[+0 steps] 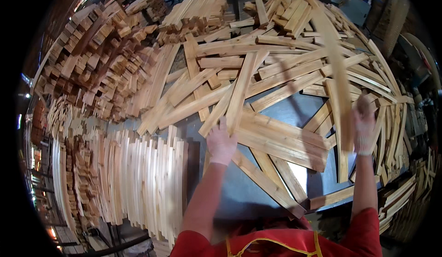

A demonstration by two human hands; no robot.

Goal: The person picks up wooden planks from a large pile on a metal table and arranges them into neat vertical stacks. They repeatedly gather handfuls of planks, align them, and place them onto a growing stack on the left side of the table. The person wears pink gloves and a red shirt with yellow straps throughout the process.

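My left hand, in a pale glove, is closed at the near end of a narrow wooden board, which points away over the pile. Further right, my gloved right hand is blurred by motion. It grips the edge of a long wooden board that slants up and away above the other pieces and is also blurred. Between my hands, several wide boards lie side by side at an angle on the grey metal table. My right fingertips are partly smeared.
Loose boards lie crisscrossed over the table's far part. Neatly stacked strips stand at the near left, with a large stack of cut lumber behind. More strips are piled low at the right, and a ribbed hose hangs at the far right.
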